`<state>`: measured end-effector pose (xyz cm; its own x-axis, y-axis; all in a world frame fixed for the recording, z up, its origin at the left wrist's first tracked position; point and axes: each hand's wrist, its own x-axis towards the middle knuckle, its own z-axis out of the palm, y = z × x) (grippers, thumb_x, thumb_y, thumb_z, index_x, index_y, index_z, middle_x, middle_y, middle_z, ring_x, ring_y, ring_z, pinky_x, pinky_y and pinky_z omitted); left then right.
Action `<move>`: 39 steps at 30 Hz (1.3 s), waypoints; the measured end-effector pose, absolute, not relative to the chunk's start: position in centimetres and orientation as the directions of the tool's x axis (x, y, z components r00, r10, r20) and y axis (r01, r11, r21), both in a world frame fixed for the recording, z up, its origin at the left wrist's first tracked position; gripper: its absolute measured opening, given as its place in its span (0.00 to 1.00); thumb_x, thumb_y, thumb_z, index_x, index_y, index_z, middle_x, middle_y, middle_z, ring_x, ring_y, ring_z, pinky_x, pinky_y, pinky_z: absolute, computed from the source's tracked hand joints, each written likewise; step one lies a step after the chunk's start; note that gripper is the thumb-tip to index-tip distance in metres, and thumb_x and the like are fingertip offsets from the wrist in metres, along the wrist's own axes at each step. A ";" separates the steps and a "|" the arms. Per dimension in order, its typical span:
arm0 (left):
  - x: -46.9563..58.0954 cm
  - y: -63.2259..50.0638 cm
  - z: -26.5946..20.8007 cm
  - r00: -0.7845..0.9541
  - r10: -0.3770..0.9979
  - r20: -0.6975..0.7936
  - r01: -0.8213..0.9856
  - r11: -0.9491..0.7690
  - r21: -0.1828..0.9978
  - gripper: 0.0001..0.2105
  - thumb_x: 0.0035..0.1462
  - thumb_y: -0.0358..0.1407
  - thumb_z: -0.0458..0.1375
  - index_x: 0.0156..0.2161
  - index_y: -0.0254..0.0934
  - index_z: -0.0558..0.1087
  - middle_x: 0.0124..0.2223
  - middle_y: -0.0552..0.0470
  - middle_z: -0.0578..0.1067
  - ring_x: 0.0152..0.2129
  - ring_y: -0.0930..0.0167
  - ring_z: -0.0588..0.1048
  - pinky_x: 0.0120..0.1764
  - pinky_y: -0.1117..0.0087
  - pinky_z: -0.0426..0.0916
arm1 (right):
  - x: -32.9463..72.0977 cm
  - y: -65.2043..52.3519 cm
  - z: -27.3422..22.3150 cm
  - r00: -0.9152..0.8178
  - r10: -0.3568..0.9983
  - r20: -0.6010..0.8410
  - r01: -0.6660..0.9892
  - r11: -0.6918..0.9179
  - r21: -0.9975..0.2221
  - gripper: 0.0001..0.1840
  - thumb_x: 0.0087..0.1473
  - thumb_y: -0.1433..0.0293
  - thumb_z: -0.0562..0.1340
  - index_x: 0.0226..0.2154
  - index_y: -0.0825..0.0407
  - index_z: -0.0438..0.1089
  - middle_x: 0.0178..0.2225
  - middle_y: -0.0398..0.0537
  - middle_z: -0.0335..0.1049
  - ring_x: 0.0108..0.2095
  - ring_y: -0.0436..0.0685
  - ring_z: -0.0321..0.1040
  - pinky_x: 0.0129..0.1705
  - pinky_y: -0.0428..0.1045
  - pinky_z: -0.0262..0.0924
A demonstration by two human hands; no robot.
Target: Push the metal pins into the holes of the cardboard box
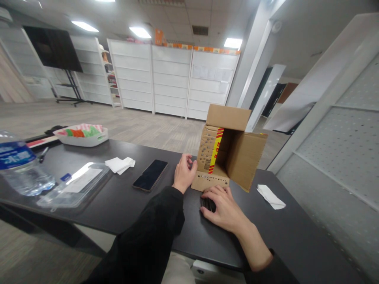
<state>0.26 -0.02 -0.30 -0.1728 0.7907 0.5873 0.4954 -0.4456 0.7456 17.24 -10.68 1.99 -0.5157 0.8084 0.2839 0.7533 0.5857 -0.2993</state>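
An opened cardboard box (233,154) stands on the dark table, its flaps folded out and its opening facing me. Many small holes and round metal heads dot its left side and front flap, and a yellow-and-red tape strip runs down the edge. My left hand (185,172) rests just left of the box, fingers loosely curled, thumb apart, nothing visible in it. In front of the front flap, my right hand (223,207) curves its thumb and fingers around a bunch of thin dark pin-like pieces (208,204) at the tabletop; their exact kind is too small to tell.
A phone (150,175), white tissues (120,165) and a clear plastic case (78,185) lie to the left. Beyond them are a large water bottle (22,165) and a white basket (83,138) of colourful items. A folded tissue (271,196) lies right, near a perforated panel (340,150).
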 end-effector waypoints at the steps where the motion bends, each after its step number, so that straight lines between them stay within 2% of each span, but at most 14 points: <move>1: 0.3 0.0 -0.3 -0.174 0.791 0.586 0.493 -0.445 0.748 0.10 0.58 0.38 0.54 0.44 0.40 0.63 0.33 0.55 0.70 0.25 0.75 0.69 0.34 0.73 0.65 | 17.2 -10.7 2.0 -0.516 0.808 0.284 0.753 0.586 -0.299 0.11 0.51 0.66 0.64 0.39 0.49 0.72 0.42 0.49 0.73 0.45 0.60 0.64 0.49 0.57 0.48; 13: 0.3 0.0 -0.4 -0.176 0.792 0.585 0.480 -0.450 0.753 0.10 0.58 0.38 0.54 0.43 0.40 0.63 0.32 0.55 0.69 0.25 0.75 0.69 0.34 0.73 0.65 | 17.0 -10.4 1.4 -0.519 0.796 0.310 0.757 0.597 -0.265 0.10 0.50 0.68 0.63 0.38 0.49 0.71 0.41 0.48 0.72 0.45 0.59 0.64 0.48 0.56 0.49; 18: 0.4 -0.1 -0.2 -0.183 0.788 0.587 0.482 -0.449 0.753 0.09 0.57 0.38 0.54 0.43 0.39 0.64 0.33 0.54 0.70 0.26 0.74 0.70 0.34 0.73 0.65 | 16.8 -10.5 1.9 -0.515 0.797 0.315 0.754 0.596 -0.276 0.07 0.51 0.68 0.62 0.36 0.50 0.71 0.38 0.47 0.74 0.43 0.59 0.65 0.47 0.56 0.50; 23: 0.4 -0.1 -0.1 -0.182 0.791 0.585 0.483 -0.446 0.753 0.09 0.57 0.37 0.54 0.43 0.39 0.63 0.32 0.55 0.70 0.25 0.75 0.69 0.34 0.73 0.65 | 16.6 -10.2 2.0 -0.484 0.793 0.370 0.740 0.597 -0.311 0.05 0.56 0.70 0.59 0.36 0.50 0.71 0.35 0.46 0.75 0.41 0.58 0.66 0.45 0.55 0.52; 26: 0.4 -0.2 -0.2 -0.179 0.793 0.583 0.482 -0.446 0.754 0.09 0.57 0.37 0.54 0.43 0.40 0.63 0.33 0.55 0.70 0.25 0.75 0.69 0.34 0.73 0.65 | 16.7 -9.7 1.6 -0.457 0.764 0.455 0.706 0.623 -0.336 0.09 0.61 0.70 0.55 0.34 0.50 0.70 0.32 0.47 0.74 0.38 0.58 0.67 0.43 0.54 0.54; 29: 0.4 -0.2 -0.1 -0.176 0.794 0.582 0.483 -0.445 0.754 0.09 0.57 0.37 0.54 0.43 0.40 0.63 0.33 0.55 0.70 0.25 0.75 0.69 0.34 0.72 0.65 | 16.9 -8.9 0.9 -0.373 0.744 0.555 0.668 0.630 -0.395 0.11 0.63 0.69 0.53 0.33 0.50 0.70 0.31 0.48 0.73 0.36 0.57 0.68 0.41 0.53 0.57; 33: 0.4 -0.2 -0.1 -0.172 0.795 0.582 0.482 -0.447 0.754 0.09 0.57 0.37 0.54 0.43 0.40 0.63 0.33 0.55 0.70 0.26 0.74 0.69 0.34 0.72 0.65 | 17.2 -7.9 0.2 -0.166 0.735 0.658 0.618 0.598 -0.511 0.11 0.63 0.66 0.53 0.38 0.50 0.71 0.36 0.50 0.74 0.38 0.57 0.70 0.42 0.52 0.62; 36: 0.4 -0.1 -0.1 -0.169 0.797 0.580 0.486 -0.445 0.752 0.09 0.57 0.38 0.54 0.43 0.40 0.63 0.33 0.55 0.70 0.26 0.74 0.69 0.34 0.72 0.65 | 17.4 -7.4 0.0 -0.029 0.737 0.675 0.622 0.542 -0.565 0.13 0.64 0.64 0.53 0.39 0.51 0.71 0.37 0.50 0.75 0.37 0.57 0.71 0.41 0.52 0.63; 39: 0.4 -0.1 -0.1 -0.172 0.801 0.574 0.490 -0.436 0.755 0.10 0.57 0.38 0.54 0.43 0.39 0.63 0.33 0.54 0.70 0.25 0.74 0.69 0.34 0.72 0.65 | 17.5 -7.1 -0.1 0.019 0.746 0.665 0.637 0.504 -0.583 0.15 0.64 0.63 0.52 0.40 0.52 0.71 0.37 0.51 0.75 0.37 0.58 0.71 0.41 0.52 0.64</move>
<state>0.38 -0.15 -0.10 -0.1724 0.8006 0.5738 0.4897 -0.4358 0.7552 17.46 -7.13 -0.07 0.0191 0.7462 0.6655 0.6373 0.5038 -0.5831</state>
